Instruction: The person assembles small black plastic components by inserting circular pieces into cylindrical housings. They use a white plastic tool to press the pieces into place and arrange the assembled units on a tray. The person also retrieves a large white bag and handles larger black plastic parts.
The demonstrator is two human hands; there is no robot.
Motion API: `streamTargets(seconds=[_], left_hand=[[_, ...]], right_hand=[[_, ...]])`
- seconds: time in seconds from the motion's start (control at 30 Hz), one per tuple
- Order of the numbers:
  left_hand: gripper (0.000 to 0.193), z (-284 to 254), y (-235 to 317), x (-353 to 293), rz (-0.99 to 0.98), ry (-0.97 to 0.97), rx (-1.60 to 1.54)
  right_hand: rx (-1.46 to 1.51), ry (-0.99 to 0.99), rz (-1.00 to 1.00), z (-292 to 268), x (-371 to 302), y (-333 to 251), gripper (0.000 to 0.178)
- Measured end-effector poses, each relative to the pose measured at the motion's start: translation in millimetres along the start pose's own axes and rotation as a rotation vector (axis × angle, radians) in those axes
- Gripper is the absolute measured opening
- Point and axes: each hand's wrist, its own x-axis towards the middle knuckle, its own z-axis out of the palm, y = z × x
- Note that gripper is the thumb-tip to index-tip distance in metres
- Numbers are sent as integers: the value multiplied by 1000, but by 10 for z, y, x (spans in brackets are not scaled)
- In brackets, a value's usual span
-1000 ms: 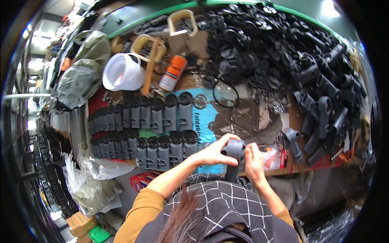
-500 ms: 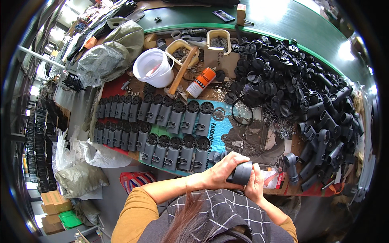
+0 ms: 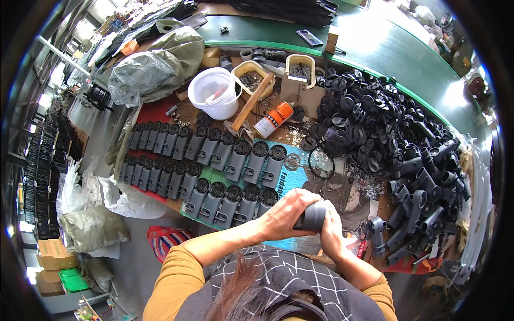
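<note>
Close to my body, over the table's near edge, I hold a dark grey round plastic joint part [image 3: 311, 216] between both hands. My left hand [image 3: 284, 215] wraps round its left side, fingers over the top. Against its right side presses my right hand [image 3: 333, 231], with the fingers partly hidden behind the part. To the left, two rows of grey tubular joint pieces [image 3: 234, 200] lie side by side, with ribbed round discs at their far ends. Just beyond my hands is a printed blue sheet [image 3: 292, 179].
Black round caps [image 3: 364, 123] are heaped at the far right, with grey tube joints [image 3: 417, 198] nearer. Toward the back stand a white bucket [image 3: 214, 93], a hammer [image 3: 251, 104], an orange spray can [image 3: 273, 120] and a tub of small parts [image 3: 301, 70]. A phone [image 3: 309, 37] lies beyond.
My hands and the joint part have shifted slightly left and up in the picture, and the part is turned more upright. The whole view has shifted a little too.
</note>
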Motion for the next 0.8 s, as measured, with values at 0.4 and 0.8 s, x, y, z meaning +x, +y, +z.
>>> streamTargets(seconds=[0.4,0.8], left_hand=[[70,-309,-464,328,-312,519,-104],[51,3,-839,420,-639,906,-954]], right_hand=[[-152,-242,117,375,430,-188,73],[-320,-193,72,426,769,-164,67]])
